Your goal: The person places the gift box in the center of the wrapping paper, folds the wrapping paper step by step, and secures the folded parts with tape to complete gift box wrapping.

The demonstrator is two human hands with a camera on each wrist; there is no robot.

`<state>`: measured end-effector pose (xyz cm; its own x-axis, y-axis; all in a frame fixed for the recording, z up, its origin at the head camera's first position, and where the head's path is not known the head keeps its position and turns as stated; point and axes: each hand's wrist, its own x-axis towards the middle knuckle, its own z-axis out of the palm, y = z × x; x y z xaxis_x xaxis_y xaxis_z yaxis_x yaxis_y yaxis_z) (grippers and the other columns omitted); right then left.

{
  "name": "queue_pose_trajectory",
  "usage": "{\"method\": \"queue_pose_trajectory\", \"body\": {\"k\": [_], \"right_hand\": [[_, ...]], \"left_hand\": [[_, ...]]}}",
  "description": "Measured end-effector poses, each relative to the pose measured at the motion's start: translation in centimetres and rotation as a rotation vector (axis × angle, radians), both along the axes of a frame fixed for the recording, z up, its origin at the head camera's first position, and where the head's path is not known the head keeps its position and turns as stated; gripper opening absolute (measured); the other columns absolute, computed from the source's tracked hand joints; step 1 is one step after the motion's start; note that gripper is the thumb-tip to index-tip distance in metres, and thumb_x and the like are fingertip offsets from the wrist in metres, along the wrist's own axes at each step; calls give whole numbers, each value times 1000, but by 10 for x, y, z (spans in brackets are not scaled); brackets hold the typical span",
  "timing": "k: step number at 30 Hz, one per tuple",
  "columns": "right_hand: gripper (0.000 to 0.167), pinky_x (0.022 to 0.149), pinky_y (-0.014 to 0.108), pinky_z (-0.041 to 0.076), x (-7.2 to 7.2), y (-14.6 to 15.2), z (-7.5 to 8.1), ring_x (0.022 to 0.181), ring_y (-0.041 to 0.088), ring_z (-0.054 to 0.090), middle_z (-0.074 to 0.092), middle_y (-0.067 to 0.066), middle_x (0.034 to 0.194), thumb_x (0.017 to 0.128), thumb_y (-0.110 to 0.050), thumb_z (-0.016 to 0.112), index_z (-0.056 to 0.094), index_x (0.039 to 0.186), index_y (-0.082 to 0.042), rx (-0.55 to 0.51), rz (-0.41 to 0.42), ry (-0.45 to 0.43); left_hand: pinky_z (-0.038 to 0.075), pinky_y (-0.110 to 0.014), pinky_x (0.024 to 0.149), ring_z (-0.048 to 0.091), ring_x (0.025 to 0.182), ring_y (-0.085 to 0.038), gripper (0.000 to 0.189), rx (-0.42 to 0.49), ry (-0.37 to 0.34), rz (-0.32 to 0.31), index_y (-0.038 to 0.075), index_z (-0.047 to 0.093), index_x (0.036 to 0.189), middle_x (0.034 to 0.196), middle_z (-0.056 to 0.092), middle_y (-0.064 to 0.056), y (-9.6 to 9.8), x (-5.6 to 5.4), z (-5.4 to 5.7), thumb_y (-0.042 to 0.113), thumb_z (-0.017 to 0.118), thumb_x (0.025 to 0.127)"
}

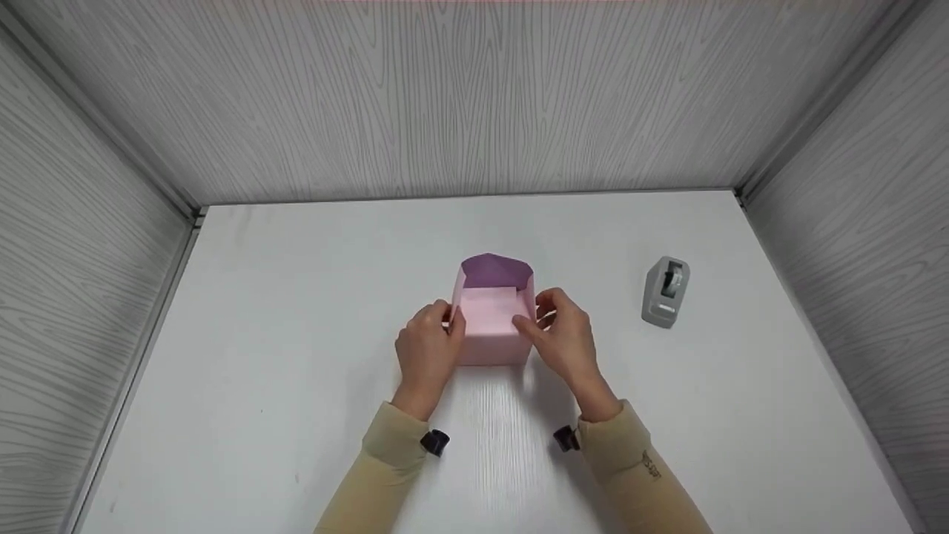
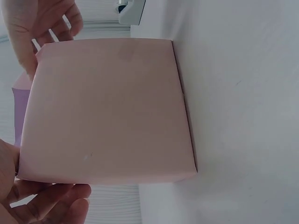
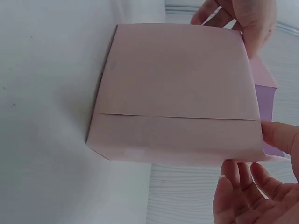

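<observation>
A pink paper box stands on the table between the two hands. Its far flap is raised and shows a purple inner face. The left hand grips the box's left side, thumb near the front corner and fingers along the outer wall. On the other side the right hand pinches the right wall, its thumb over the top edge and its fingers outside. Seen from the right wrist, the box's front carries a straight seam across it. The left wrist view shows a plain front face.
A grey tape dispenser stands on the white table to the right of the box. Wood-grain panels enclose the table at the back and on both sides. Each sleeve cuff has a small black device at the wrist.
</observation>
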<state>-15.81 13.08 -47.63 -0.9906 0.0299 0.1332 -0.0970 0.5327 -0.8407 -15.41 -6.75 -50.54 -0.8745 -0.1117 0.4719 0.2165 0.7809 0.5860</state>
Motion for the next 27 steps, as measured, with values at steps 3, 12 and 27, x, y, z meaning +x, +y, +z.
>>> {"method": "queue_pose_trajectory", "body": {"k": [3,12,27], "right_hand": [[32,65,32,48,0,-1,-5,79,27,62,61,6,86,82,-16,80,61,103,-3,6,-12,10],[32,66,32,48,0,-2,-8,79,25,60,61,7,87,81,-16,81,61,103,-3,-30,-30,10],[16,66,32,54,17,2,-14,78,18,63,63,4,81,84,-10,74,63,92,-3,-40,-55,107]], "left_hand": [[53,-34,53,65,62,-18,17,28,8,-2,4,69,82,74,67,-6,1,0,-2,17,64,92],[56,-32,63,68,71,-17,23,200,-33,-18,2,72,98,87,71,-8,1,6,-7,23,65,94],[56,-36,65,67,70,-17,19,235,-18,11,3,72,89,80,71,-7,2,6,-8,21,68,92]]}}
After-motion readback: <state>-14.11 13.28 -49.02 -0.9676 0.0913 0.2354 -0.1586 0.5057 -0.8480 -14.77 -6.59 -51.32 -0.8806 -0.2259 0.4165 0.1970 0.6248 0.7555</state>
